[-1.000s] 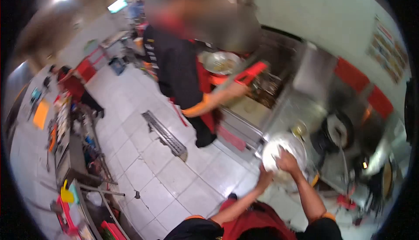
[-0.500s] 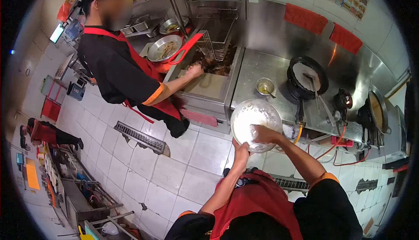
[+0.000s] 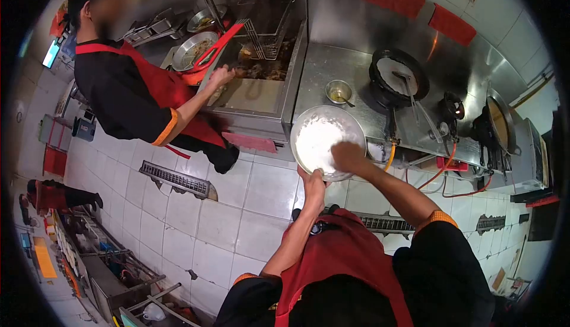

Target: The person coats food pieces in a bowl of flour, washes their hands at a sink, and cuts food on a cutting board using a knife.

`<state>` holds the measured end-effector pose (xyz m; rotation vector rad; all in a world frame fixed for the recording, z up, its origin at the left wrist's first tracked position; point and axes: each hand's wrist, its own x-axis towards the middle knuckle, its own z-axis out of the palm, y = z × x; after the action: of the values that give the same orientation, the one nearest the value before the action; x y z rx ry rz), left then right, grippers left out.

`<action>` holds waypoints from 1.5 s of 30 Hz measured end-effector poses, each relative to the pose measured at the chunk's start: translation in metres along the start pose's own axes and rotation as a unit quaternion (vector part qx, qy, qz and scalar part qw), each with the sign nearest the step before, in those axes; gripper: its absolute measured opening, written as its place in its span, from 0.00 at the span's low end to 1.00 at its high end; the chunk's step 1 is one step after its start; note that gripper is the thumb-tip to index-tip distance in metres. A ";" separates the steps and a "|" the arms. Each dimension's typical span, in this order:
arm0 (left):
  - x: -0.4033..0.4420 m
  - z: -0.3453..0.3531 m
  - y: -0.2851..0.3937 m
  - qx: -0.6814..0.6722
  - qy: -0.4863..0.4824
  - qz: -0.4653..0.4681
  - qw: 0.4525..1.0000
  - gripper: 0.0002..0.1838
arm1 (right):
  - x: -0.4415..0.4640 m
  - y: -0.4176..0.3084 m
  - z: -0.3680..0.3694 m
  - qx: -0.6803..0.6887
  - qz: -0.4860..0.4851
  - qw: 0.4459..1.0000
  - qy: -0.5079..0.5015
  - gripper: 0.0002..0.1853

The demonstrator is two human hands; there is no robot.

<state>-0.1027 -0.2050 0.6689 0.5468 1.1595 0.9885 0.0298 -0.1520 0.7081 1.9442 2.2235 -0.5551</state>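
My left hand [image 3: 313,185] grips the near rim of a round metal mixing bowl [image 3: 298,130], thumb over the edge and fingers underneath. White powder, looking like flour [image 3: 317,140], covers the inside of the bowl. Over the right part of the powder is my right hand [image 3: 348,156], reaching inside the rim. Its fingers point down and are blurred, so whether they hold anything is hidden. The bowl is held up by the counter's front edge. Just beyond it, a small metal bowl [image 3: 339,92] with yellowish liquid and a spoon stands on the steel counter [image 3: 320,65].
To the left, a co-worker [image 3: 127,83] stands at a deep fryer [image 3: 285,92] with a fry basket [image 3: 261,45]. A black wok [image 3: 380,83] with white contents and a ladle sits on the counter. Farther right stands another large pan [image 3: 499,119]. Floor drains [image 3: 175,178] break the tiles.
The view has turned, so the scene sits farther left and higher. My right hand has shifted within the bowl; my left still grips the rim. The co-worker's hand has moved slightly left at the fryer.
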 end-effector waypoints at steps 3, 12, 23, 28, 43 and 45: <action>-0.002 0.006 0.004 0.014 0.018 -0.001 1.000 0.28 | 0.012 -0.001 0.044 0.049 -0.063 0.997 0.014 0.12; 0.002 0.005 -0.004 0.020 0.015 -0.002 1.000 0.36 | 0.019 -0.008 0.034 0.178 0.016 0.963 0.204 0.35; -0.005 0.004 0.001 0.023 -0.002 -0.007 1.000 0.37 | 0.028 -0.005 0.053 0.111 -0.033 0.973 0.201 0.29; -0.001 0.001 0.003 0.018 0.006 -0.014 1.000 0.37 | 0.050 0.028 0.066 0.282 -0.115 0.907 0.290 0.21; -0.005 0.003 0.015 0.017 -0.004 -0.007 1.000 0.35 | 0.050 0.037 0.049 0.885 0.054 0.455 -0.080 0.20; -0.006 0.005 0.017 0.015 0.003 -0.008 1.000 0.35 | 0.051 0.031 0.045 0.903 0.054 0.421 -0.064 0.20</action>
<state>-0.1049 -0.2014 0.6865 0.5574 1.1848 0.9605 0.0456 -0.1181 0.6441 1.7397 0.5072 -3.7695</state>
